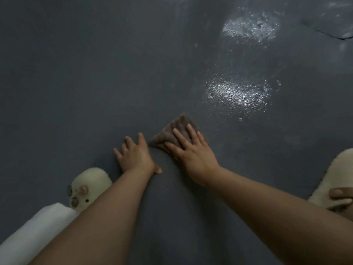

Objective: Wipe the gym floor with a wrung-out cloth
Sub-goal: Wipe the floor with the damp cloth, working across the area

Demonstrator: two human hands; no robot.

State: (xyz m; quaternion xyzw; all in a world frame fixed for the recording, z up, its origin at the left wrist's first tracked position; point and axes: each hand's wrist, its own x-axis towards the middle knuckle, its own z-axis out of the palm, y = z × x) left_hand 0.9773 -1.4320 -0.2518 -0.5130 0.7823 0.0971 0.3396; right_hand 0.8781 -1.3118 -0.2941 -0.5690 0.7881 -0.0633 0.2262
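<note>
cloth (172,131) under flat right hand (193,155) | left hand (136,154) flat on dark floor (95,73) | wet patches (236,94)

Gym: dark speckled rubber floor (95,73)

Two cream slippers and a pale trouser leg at the lower edges of the view.

The left slipper (89,185) is cream with small brown and dark charms on its top; beside it lies a white trouser leg (36,230). At the right edge sits a fuzzy right slipper (336,173), with toes (340,194) showing at its opening.
</note>
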